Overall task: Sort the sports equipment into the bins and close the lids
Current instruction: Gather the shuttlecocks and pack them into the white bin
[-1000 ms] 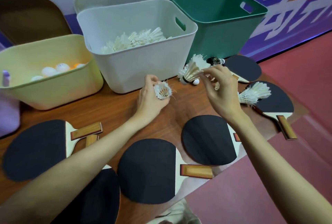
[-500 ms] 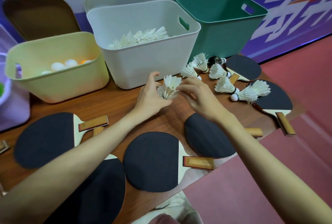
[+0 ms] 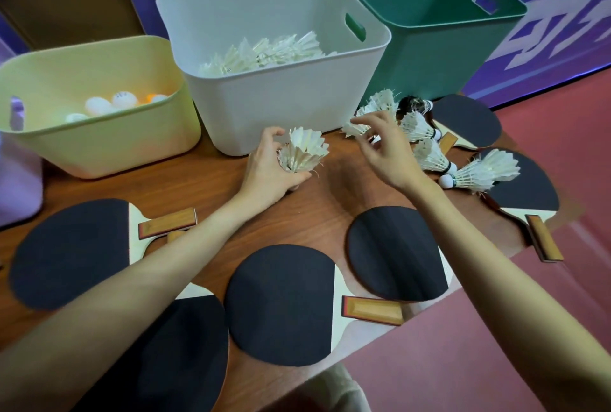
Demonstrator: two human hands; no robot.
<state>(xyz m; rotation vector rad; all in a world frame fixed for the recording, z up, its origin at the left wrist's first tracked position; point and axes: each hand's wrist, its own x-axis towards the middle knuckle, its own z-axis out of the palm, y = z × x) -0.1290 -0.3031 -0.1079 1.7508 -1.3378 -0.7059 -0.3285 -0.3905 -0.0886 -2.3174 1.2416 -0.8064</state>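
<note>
The stacked shuttlecocks (image 3: 302,153) sit upright in the left hand (image 3: 267,166), fingers curled round the cork end, feathers fanning up, just in front of the white bin (image 3: 284,107). The right hand (image 3: 383,150) hovers beside it with fingers loosely spread; its fingertips touch or pinch a loose shuttlecock (image 3: 355,129), which of the two cannot be told.

Step in hand, as judged: collect loose shuttlecocks into the stack, then drop them into the white bin. Grip each by the cork, not the skirt; nest cork into the open skirt without forcing it. Feathers are thin, stiff and brittle, and they fray under side pressure.

Beyond the right hand lie more shuttlecocks (image 3: 476,175), some on a paddle (image 3: 529,186). Nearer than both hands, flat paddles (image 3: 281,302) with matte black rubber and wooden handles cover the worktop (image 3: 317,213). Left of the left hand, the yellow bin (image 3: 99,147) holds smooth balls (image 3: 99,104). The green bin (image 3: 429,57) stands behind the right hand.
</note>
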